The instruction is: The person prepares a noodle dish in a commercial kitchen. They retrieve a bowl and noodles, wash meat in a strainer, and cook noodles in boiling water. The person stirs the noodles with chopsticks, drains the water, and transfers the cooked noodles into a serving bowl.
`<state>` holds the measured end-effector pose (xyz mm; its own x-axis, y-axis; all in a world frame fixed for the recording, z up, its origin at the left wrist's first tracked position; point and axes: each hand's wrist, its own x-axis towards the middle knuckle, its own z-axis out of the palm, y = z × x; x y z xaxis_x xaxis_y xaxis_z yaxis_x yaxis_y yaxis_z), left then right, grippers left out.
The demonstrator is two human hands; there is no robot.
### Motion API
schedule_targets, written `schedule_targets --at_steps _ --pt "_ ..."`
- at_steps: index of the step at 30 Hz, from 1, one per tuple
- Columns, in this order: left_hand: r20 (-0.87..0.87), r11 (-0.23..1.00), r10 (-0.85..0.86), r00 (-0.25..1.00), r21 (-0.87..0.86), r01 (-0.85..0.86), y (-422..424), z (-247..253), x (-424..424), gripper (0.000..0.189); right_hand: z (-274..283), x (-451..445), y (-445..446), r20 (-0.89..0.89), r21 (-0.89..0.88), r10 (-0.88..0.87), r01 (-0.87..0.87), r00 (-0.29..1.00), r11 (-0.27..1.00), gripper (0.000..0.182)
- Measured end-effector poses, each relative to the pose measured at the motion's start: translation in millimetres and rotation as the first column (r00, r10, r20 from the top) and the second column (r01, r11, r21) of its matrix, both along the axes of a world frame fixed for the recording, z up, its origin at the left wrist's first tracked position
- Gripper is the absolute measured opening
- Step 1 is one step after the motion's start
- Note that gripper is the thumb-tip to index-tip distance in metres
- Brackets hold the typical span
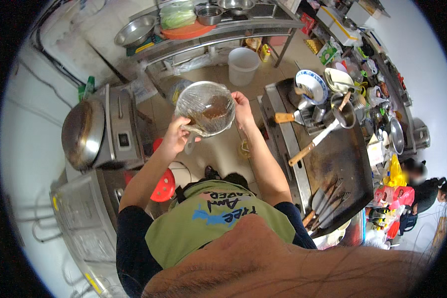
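Observation:
A round metal pot [205, 108] is held out in front of me above the tiled floor. Clear plastic film [193, 100] stretches over its mouth, and brown liquid or residue shows through. My left hand [177, 136] grips the near-left rim beside the short handle [189, 144], with bunched film under the thumb. At the right rim, my right hand [243, 108] has its fingers closed at the edge of the film-covered pot. Whether those fingers pinch the film or the rim itself cannot be told.
On my right, a flat griddle [331, 160] carries spatulas, a ladle [320, 138] and a blue-and-white bowl [311, 86]. A large wok [82, 136] sits left. Ahead are a white bucket [243, 67] and a steel table [246, 28]. A red stool [164, 186] stands by my left arm. People [426, 193] are far right.

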<state>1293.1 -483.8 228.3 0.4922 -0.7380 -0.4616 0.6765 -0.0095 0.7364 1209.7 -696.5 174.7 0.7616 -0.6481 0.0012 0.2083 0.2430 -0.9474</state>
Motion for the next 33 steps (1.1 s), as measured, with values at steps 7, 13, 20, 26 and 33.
schedule_targets --at_steps 7,13,20,26,33 --pt "0.003 0.99 -0.126 0.992 0.058 0.125 -146 3 171 0.047 7 133 -132 0.054 0.112 -0.098 0.091 0.994 0.99 0.014" --pt "0.004 0.964 -0.258 0.966 -0.063 0.258 -277 17 269 0.045 13 227 -253 0.157 0.117 -0.227 0.21 0.961 0.971 0.013" --pt "-0.017 0.938 -0.339 0.941 -0.089 0.336 -429 28 352 0.045 37 295 -391 0.177 0.035 -0.301 0.299 0.937 0.954 0.006" --pt "-0.015 0.958 -0.285 0.958 0.024 0.285 -557 53 392 0.038 44 340 -510 0.154 0.065 -0.386 0.38 0.91 0.923 0.005" --pt "-0.085 0.902 -0.432 0.898 -0.074 0.426 -697 34 446 0.038 22 375 -652 0.239 0.119 -0.338 0.318 0.91 0.941 0.006"
